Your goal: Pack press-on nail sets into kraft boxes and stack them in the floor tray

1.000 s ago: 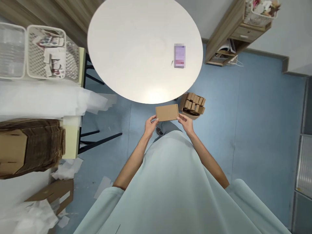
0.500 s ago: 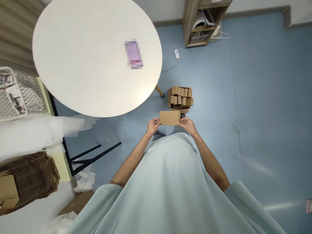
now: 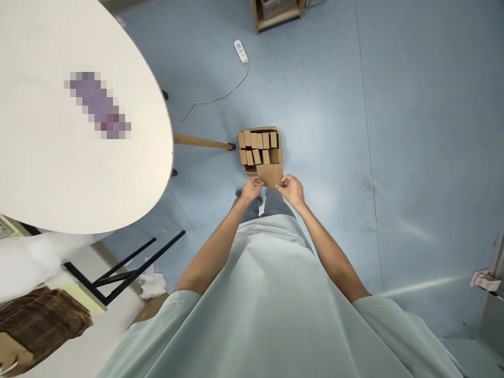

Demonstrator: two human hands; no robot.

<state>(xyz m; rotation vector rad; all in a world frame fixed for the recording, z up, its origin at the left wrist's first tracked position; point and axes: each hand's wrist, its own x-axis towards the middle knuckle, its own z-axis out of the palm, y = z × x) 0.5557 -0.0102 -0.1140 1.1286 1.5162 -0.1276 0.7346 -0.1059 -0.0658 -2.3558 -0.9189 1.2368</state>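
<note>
Between my hands is a small brown cardboard box (image 3: 268,176), tilted, with a fold line near its right end. My left hand (image 3: 252,189) pinches its left side, and my right hand (image 3: 290,190) grips the right end with thumb and fingers. Just beyond it on the floor stands a larger open carton (image 3: 241,157), holding several small cardboard boxes (image 3: 260,140) on edge in two rows. The held box overlaps the carton's near edge in view; whether they touch I cannot tell.
At the left is a round white table (image 3: 134,184) with a blurred purple item on it; its wooden leg (image 3: 205,142) ends near the carton. A white power strip (image 3: 241,51) trails a cord over the blue floor. Flattened cardboard (image 3: 43,320) and a black metal frame (image 3: 134,273) lie lower left.
The box in my hands has tipped and turned from lying flat, and now overlaps the carton in view. My view has shifted, so the table sits farther left. Both hands keep their grip.
</note>
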